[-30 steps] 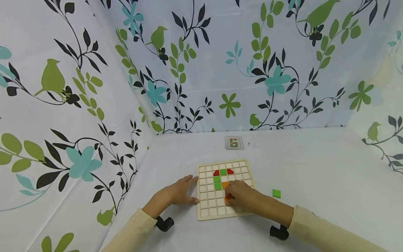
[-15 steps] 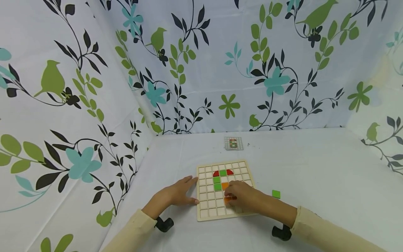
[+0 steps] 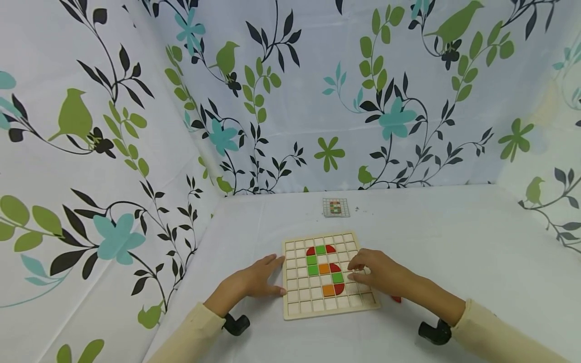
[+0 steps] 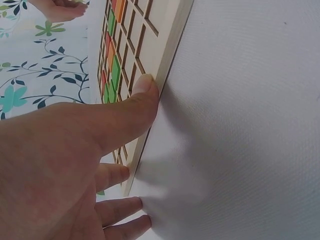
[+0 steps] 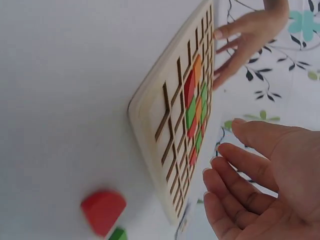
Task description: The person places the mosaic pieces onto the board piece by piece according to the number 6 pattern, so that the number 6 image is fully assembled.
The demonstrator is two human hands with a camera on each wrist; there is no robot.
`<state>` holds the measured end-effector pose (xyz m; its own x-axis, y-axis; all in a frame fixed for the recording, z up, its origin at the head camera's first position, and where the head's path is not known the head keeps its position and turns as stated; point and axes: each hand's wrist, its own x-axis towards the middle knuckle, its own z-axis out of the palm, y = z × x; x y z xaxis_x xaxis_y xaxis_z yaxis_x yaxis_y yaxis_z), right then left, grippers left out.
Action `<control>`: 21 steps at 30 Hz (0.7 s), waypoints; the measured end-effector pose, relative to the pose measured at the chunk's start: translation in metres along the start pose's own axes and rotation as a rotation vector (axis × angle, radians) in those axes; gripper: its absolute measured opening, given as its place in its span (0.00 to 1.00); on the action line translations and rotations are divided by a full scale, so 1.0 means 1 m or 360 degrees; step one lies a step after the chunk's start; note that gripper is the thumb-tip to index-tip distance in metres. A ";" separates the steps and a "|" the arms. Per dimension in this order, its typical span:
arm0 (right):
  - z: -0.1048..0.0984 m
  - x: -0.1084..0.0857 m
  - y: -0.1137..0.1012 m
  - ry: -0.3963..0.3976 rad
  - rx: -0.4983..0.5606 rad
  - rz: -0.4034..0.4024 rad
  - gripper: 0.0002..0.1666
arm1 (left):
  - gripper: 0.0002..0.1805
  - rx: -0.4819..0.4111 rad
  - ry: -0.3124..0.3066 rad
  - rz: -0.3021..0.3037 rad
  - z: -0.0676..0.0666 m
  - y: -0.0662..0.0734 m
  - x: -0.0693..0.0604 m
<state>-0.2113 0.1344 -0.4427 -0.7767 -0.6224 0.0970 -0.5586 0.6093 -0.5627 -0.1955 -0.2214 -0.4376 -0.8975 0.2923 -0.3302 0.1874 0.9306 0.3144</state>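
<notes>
A wooden grid board (image 3: pixel 293 307) lies on the table with coloured tiles set in its squares. Its top row has a green square (image 3: pixel 320 249) between two red quarter-round tiles. Lower down are more green squares, an orange square (image 3: pixel 324 268), a second orange square (image 3: pixel 328 291) and further red quarter-round tiles (image 3: pixel 339 289). My left hand (image 3: pixel 258 276) rests against the board's left edge, thumb on the rim (image 4: pixel 145 85). Over the right part of the board hovers my right hand (image 3: pixel 379 272), fingers loosely bent and holding nothing, as the right wrist view shows (image 5: pixel 265 185).
On the table right of the board lie a loose red quarter-round tile (image 5: pixel 103 210) and a green tile (image 5: pixel 118 234), partly hidden by the right forearm in the head view. A small gridded pattern card (image 3: pixel 336 207) lies behind the board. Patterned cloth hangs behind and left.
My right hand has come off the lower orange and red tiles and moved right, uncovering the red and green tiles beneath it. The left hand stays put.
</notes>
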 end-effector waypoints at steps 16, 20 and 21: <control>-0.033 -0.060 0.036 0.0242 0.0059 0.0243 0.19 | 0.52 0.0014 -0.0002 -0.0004 0.002 0.000 0.003; -0.030 -0.078 0.041 0.0240 0.0163 0.0308 0.20 | 0.52 0.0015 0.0000 -0.0004 0.001 0.001 0.001; -0.029 -0.081 0.042 0.0226 0.0192 0.0313 0.21 | 0.52 0.0012 -0.0001 -0.0007 0.000 0.002 0.001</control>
<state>-0.1801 0.2246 -0.4503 -0.9047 -0.4173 0.0855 -0.3606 0.6435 -0.6752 -0.1957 -0.2196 -0.4376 -0.8982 0.2884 -0.3318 0.1867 0.9335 0.3060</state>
